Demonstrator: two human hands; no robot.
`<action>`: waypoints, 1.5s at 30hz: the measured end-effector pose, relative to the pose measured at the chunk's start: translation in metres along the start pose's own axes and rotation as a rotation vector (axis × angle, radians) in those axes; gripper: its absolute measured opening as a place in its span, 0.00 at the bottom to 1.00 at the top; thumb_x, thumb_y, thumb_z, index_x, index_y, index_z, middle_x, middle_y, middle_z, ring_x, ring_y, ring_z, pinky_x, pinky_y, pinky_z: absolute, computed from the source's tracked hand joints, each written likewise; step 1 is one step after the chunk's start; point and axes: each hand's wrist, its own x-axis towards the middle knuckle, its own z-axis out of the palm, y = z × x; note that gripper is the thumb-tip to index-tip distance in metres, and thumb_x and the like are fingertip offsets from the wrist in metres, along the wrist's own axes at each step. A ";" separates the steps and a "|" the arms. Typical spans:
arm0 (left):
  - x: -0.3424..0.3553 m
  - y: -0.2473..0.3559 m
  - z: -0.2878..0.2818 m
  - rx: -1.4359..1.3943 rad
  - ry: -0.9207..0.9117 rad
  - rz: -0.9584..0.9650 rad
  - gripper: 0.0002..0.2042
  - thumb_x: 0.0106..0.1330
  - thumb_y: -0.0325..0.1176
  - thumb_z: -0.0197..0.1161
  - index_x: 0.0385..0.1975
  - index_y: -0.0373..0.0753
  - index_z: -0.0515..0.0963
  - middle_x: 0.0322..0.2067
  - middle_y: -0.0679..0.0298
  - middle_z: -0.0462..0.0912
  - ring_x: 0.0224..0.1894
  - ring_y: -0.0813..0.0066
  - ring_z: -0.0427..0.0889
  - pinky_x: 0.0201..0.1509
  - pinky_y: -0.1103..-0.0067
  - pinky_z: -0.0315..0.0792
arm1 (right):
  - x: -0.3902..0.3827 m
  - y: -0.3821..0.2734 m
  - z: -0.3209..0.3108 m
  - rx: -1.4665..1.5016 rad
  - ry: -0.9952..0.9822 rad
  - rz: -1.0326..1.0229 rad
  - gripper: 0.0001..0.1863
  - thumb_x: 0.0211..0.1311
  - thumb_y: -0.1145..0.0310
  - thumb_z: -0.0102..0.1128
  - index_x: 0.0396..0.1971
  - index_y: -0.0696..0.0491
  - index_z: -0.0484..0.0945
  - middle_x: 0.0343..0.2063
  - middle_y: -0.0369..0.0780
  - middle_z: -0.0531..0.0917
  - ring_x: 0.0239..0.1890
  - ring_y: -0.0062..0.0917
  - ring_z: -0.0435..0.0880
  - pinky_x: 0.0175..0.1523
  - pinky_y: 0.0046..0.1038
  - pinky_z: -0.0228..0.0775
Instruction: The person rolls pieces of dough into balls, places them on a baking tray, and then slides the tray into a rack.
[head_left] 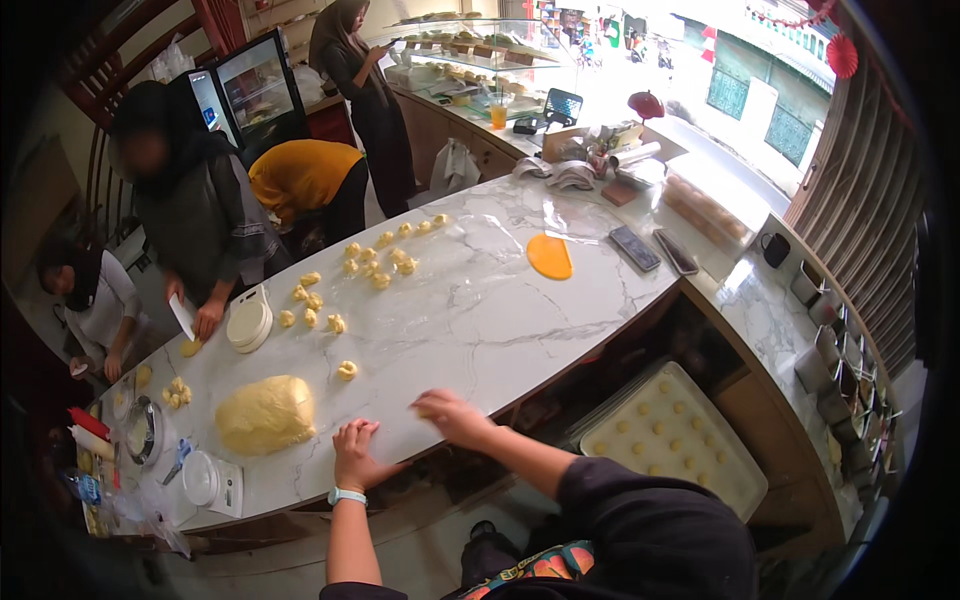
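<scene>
My left hand [358, 457], with a light watch band on the wrist, rests on the near edge of the marble counter [480, 350], fingers apart and holding nothing. To its right, my right hand [455, 418] is cupped low over the counter, slightly blurred; a bit of yellowish dough [424, 411] shows under its fingers. A large yellow dough block [265, 415] lies left of my hands. One small dough piece [347, 371] sits just beyond them. Several more dough lumps [380, 268] are scattered farther back.
Across the counter a co-worker holds a white scraper [182, 316] beside a white scale [249, 322]. A second scale [228, 488] and blue scissors [177, 461] lie at left. An orange disc [549, 257] and phones [635, 248] are right; a tray of dough balls [740, 480] sits below.
</scene>
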 end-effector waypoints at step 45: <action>0.011 0.004 0.000 -0.047 -0.050 -0.015 0.40 0.24 0.49 0.79 0.44 0.43 0.73 0.46 0.62 0.69 0.51 0.63 0.69 0.56 0.67 0.62 | 0.075 0.066 -0.072 -0.305 0.214 0.199 0.07 0.53 0.73 0.55 0.32 0.54 0.68 0.29 0.43 0.75 0.35 0.40 0.75 0.40 0.37 0.66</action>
